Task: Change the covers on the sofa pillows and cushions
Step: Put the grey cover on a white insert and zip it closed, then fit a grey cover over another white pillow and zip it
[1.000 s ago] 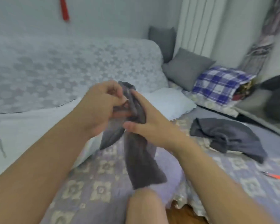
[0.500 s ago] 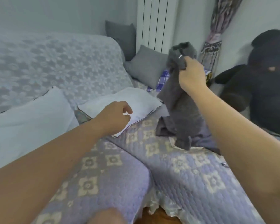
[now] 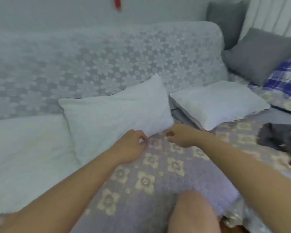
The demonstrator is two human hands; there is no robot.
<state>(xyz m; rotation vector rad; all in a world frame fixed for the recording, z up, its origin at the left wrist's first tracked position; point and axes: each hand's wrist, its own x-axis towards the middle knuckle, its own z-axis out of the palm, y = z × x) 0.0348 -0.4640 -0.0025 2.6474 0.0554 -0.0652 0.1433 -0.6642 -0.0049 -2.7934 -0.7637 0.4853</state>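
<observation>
Reaching toward the bare white pillow [image 3: 114, 113] from the head view, with left hand [image 3: 130, 145] at its near corner, fingers curled and seemingly pinching the corner fabric, though blurred at the contact. Right hand [image 3: 181, 136] just beside, a little apart from the same corner, fingers loosely curled and holding nothing.

Judged as the step of fetching the next bare pillow for a fresh cover. Best to firm the left pinch on the corner seam, not on loose filling. Bring the right hand in along the pillow's right edge, just beyond the left grip, and lift with both so the pillow comes flat, not dragged over the quilt [image 3: 158, 174]. Second bare pillow [image 3: 217, 103] lying further right of the grip, well apart from both hands; leave alone for now. Dark cover [image 3: 279, 137] heaped far to the right, past the right hand, near enough to take once the pillow is drawn close.
</observation>
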